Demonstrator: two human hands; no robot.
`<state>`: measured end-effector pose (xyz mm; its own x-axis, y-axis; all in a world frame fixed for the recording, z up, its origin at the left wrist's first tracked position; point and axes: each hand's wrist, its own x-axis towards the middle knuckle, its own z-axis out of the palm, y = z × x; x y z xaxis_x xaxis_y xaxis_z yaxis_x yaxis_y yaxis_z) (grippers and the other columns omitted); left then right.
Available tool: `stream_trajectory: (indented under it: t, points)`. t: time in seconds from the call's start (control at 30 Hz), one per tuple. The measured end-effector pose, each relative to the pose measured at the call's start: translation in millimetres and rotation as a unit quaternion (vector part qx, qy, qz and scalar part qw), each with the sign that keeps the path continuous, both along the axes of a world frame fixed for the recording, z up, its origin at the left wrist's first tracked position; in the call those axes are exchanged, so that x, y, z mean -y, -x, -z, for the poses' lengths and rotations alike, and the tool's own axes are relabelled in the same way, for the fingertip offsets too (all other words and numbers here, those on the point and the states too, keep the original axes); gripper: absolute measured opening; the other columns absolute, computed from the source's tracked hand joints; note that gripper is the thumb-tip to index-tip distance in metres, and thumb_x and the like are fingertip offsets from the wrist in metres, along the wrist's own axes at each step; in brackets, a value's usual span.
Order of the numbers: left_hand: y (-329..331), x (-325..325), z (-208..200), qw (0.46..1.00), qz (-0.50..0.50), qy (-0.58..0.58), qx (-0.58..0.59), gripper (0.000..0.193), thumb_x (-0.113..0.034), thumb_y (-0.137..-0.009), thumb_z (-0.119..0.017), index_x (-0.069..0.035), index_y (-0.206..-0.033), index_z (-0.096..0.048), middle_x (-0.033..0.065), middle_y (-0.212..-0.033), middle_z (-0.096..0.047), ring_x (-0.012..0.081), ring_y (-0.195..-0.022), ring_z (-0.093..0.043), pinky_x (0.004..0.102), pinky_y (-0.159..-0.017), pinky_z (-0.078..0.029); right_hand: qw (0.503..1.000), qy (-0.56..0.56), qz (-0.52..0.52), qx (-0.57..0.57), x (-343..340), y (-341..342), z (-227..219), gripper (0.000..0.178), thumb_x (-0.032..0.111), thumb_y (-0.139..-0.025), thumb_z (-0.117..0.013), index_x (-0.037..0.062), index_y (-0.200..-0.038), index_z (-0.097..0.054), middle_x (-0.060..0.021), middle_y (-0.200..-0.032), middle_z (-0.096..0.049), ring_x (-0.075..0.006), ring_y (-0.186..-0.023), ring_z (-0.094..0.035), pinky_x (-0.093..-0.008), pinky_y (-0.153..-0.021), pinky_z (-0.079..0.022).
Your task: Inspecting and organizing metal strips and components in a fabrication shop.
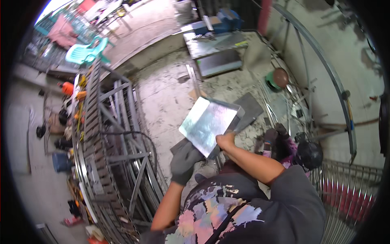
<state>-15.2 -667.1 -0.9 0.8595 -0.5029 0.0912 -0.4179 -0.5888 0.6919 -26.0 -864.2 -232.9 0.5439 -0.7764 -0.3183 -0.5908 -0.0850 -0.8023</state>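
Note:
I hold a shiny folded sheet-metal piece (pixel 208 122), shaped like a shallow tray, in front of my chest. My left hand (pixel 185 162), in a dark grey glove, grips its near left corner from below. My right hand (pixel 226 141) is bare and pinches the near right edge. The sheet tilts away from me over the stained concrete floor (pixel 162 97). A flat grey metal plate (pixel 248 109) lies on the floor just beyond it.
A grey steel gate frame with bars (pixel 118 142) lies at my left. A curved metal rail (pixel 325 69) runs along the right. An angle grinder (pixel 306 152) and a green-and-brown round object (pixel 278 78) sit at right. A work table (pixel 215 53) stands ahead, a turquoise plastic chair (pixel 87 51) far left.

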Motion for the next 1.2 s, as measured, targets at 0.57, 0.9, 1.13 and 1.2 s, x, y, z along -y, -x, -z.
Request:
stream_trajectory:
  t: [0.57,0.9,1.13,1.2]
  points:
    - [7,-218,4,0.801,-0.302,0.021,-0.516,0.059,-0.051,-0.097,-0.054,0.002,-0.118,-0.068,0.0097,-0.107,-0.070,0.0196,-0.096,-0.063,0.0334,-0.089,-0.047,0.754,-0.255,-0.591,0.129,-158,24,-213,0.032,0.028,-0.091,-0.071,-0.0024,-0.098,-0.070,-0.0063,-0.079,-0.068,-0.0169,-0.075,-0.066,-0.0331,-0.069,-0.055]
    - [60,-218,-102,0.957,0.053,-0.216,0.184,0.033,-0.017,-0.089,-0.059,-0.016,-0.121,-0.067,0.0105,-0.072,-0.062,0.0280,-0.072,-0.064,0.0414,-0.060,-0.047,0.639,-0.114,-0.684,0.334,-137,-49,-293,0.031,0.032,-0.095,-0.068,0.0037,-0.107,-0.065,-0.0011,-0.082,-0.063,-0.0114,-0.083,-0.056,-0.0313,-0.080,-0.046]
    - [56,-222,-117,0.940,0.041,-0.202,0.272,0.031,-0.015,-0.082,-0.068,-0.021,-0.111,-0.072,0.0047,-0.066,-0.056,0.0249,-0.058,-0.058,0.0380,-0.051,-0.044,0.484,-0.319,-0.794,0.183,-134,-64,-318,0.036,0.035,-0.095,-0.068,0.0020,-0.084,-0.061,0.0047,-0.075,-0.054,-0.0063,-0.074,-0.046,-0.0255,-0.070,-0.039]
    - [48,-232,-108,0.958,0.051,-0.177,0.217,0.031,-0.015,-0.085,-0.065,-0.019,-0.115,-0.071,0.0077,-0.069,-0.060,0.0279,-0.060,-0.061,0.0397,-0.052,-0.046,0.494,-0.344,-0.778,0.180,-137,-62,-320,0.036,0.036,-0.095,-0.068,0.0028,-0.082,-0.060,0.0049,-0.074,-0.053,-0.0063,-0.074,-0.045,-0.0252,-0.070,-0.038]
